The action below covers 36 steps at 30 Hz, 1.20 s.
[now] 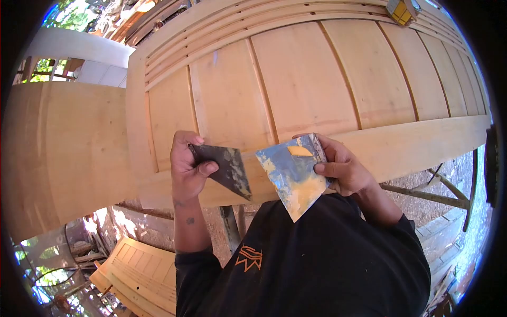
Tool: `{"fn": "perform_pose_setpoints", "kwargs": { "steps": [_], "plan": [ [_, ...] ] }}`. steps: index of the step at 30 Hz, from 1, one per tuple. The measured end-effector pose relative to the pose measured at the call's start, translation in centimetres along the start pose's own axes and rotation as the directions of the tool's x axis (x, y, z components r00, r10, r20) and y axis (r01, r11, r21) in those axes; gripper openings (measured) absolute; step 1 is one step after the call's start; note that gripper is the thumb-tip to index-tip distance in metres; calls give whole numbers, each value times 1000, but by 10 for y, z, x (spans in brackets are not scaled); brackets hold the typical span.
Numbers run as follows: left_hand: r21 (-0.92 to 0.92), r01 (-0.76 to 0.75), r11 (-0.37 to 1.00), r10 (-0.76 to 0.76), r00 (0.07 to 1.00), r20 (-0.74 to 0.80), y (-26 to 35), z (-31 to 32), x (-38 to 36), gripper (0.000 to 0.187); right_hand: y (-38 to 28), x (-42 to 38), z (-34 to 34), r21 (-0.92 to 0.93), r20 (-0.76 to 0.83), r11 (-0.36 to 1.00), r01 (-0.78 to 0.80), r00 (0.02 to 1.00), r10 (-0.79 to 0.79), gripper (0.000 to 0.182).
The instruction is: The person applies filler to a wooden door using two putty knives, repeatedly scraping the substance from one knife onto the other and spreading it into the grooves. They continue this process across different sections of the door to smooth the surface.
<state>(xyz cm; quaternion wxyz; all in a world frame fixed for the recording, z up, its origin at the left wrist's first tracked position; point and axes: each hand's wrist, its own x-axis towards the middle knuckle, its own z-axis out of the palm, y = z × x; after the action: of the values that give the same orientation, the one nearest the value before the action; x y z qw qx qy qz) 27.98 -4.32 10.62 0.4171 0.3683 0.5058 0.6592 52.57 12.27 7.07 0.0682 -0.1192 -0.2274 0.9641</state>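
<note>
My left hand (191, 165) grips a dark, flat scraper blade (228, 166) with pale smears along its free edge. In my right hand (346, 166) is a wider blue-grey plate (298, 174), smeared with yellowish filler and carrying a small lump of it near the top. The two blades are close together but apart, held over the near edge of a large wooden panel (301, 79). This panel has vertical boards with grooves between them and a slatted band along its far side.
A yellow-labelled container (402, 11) stands on the panel's far right. Plain wooden board (79, 153) lies at the left. Below left is another slatted wooden piece (142, 272). Metal stand legs (449, 198) show under the panel at the right.
</note>
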Motion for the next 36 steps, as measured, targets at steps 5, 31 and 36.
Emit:
{"fn": "perform_pose_setpoints", "kwargs": {
  "steps": [5,31,36],
  "plan": [
    [228,223,948,-249,964,95,-19,-2,15,44,-4,6,-12,-78,-36,993,88,995,-91,56],
    [-728,52,684,-342,904,-257,-94,-71,-81,18,-40,0,-82,-434,-409,857,278,787,-462,63],
    [-865,68,497,-201,979,-39,-111,-92,-77,16,-25,-56,-59,-445,-488,830,335,687,-539,64]
  ]
}}
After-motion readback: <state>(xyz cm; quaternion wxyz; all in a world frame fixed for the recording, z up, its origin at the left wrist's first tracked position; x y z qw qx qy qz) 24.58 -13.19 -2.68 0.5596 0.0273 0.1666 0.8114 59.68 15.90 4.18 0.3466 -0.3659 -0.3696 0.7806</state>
